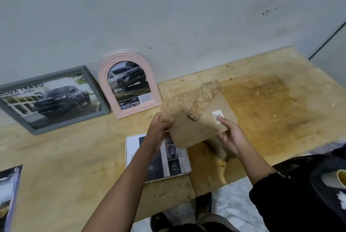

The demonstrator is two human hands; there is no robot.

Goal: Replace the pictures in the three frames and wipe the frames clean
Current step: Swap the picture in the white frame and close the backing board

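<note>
I hold a stained brown backing board with its stand flap raised, above the wooden table. My left hand grips its left edge. My right hand grips its right lower corner, thumb by a small white sticker. Under the board a white frame lies flat with a printed picture in it. A grey rectangular frame and a pink arched frame, both showing car pictures, lean against the wall.
A loose print lies at the table's left front edge. Dark clothing and a cup-like object sit at the right. The table's right half is stained. My feet and a pale floor show below the table's front edge.
</note>
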